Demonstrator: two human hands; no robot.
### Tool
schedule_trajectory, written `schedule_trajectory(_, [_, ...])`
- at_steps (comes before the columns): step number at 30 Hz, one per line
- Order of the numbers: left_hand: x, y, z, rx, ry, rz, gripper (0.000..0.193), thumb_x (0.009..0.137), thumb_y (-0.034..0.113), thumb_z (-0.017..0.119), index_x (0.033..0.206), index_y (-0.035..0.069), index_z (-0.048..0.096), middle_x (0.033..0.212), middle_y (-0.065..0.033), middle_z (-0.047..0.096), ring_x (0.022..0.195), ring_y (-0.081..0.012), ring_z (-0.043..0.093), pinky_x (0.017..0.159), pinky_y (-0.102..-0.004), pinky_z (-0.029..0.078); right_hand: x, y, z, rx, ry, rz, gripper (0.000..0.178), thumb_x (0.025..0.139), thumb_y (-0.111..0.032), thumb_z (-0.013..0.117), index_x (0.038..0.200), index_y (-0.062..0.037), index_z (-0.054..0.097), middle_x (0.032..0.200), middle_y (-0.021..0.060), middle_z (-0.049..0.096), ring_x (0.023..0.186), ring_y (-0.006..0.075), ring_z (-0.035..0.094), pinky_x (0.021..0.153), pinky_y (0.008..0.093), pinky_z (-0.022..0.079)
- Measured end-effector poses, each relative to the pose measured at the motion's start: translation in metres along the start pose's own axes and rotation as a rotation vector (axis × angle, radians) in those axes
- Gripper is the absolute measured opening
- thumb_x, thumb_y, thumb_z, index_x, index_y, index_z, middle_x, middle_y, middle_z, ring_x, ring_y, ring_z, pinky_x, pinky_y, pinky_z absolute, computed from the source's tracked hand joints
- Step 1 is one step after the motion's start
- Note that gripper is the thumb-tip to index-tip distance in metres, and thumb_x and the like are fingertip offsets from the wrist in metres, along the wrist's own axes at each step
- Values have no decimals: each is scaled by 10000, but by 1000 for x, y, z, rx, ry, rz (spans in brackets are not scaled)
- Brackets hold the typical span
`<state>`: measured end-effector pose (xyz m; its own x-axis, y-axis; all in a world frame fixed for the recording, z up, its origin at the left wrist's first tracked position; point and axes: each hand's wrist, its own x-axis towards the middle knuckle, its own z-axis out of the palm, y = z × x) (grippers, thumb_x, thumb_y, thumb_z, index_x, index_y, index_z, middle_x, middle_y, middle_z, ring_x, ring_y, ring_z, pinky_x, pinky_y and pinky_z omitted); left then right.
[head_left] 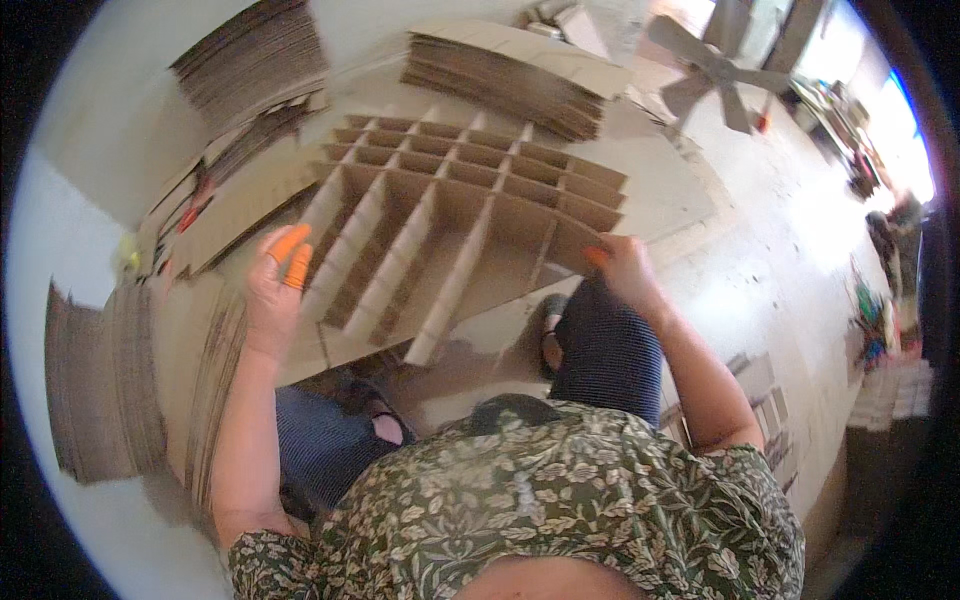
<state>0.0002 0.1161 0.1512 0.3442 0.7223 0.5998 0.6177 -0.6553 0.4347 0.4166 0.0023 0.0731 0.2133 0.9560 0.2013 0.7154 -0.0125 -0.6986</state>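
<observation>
In front of me, a brown cardboard divider grid (450, 185) of interlocked strips stands on a cardboard-covered surface. Several long strips run from it toward me, with no cross strips between their near ends. My left hand (272, 300), with orange covers on two fingers, is beside the leftmost long strip (335, 235); its fingers are apart and hold nothing that I can see. At the grid's right side, my right hand (630, 272) pinches the end of the nearest cardboard cross strip (540, 222). An orange finger cover shows there too; the thumb is partly hidden.
Stacks of cardboard sheets stand at the back (500, 75), the upper left (255, 65) and the far left (100, 380). A standing fan (715, 72) is at the back right. My knees flank the near side of the work. Cut cardboard pieces (765, 400) lie at right.
</observation>
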Motion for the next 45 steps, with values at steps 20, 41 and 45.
schedule_trajectory(20, [-105,-228,-124,701,-340,-807,504,765,398,706,1077,13,613,1099,-216,592,988,-349,580,839,-428,459,11,55,16,-20,196,-50,198,815,-139,667,960,-4,663,859,170,679,731,219,641,664,325,472])
schedule_trajectory(41, [-13,29,-55,530,129,494,192,694,98,670,817,-48,648,993,-145,643,869,-296,624,734,-405,530,-11,-137,3,940,-309,75,498,939,-401,495,1125,54,575,947,132,671,792,211,667,717,329,543])
schedule_trajectory(45, [-9,82,-9,284,-24,692,264,620,142,664,823,-27,657,1056,-150,625,932,-295,606,793,-407,525,-2,-154,11,1213,-418,282,441,943,-346,503,1109,56,572,920,131,667,797,205,662,690,315,538])
